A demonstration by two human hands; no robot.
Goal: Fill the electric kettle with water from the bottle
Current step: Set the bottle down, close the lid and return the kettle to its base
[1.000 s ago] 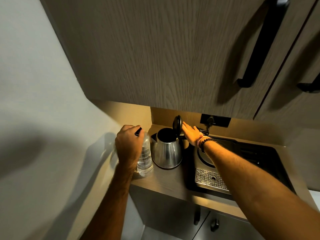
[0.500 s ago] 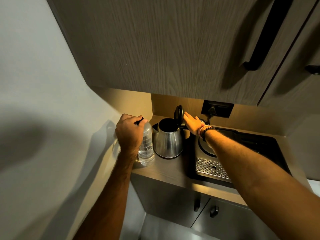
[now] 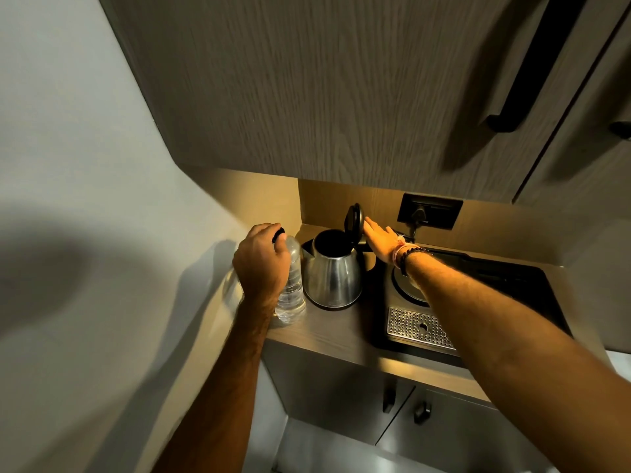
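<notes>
Steel kettle [image 3: 333,276] stands on the counter [image 3: 327,331] with its lid [image 3: 352,220] tipped up, the right hand [image 3: 382,238] flat and open just behind that lid, while the left hand [image 3: 261,259] closes around the bottle [image 3: 293,291] touching the kettle's left side.

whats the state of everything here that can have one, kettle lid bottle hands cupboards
kettle: upright on the counter, nothing being poured in
kettle lid: flipped up, open
bottle: upright on the counter, dark cap on, water inside
left hand: wrapped round the bottle top
right hand: flat, fingertips at the raised lid
upper cupboard doors: closed
lower cupboard doors: closed
</notes>
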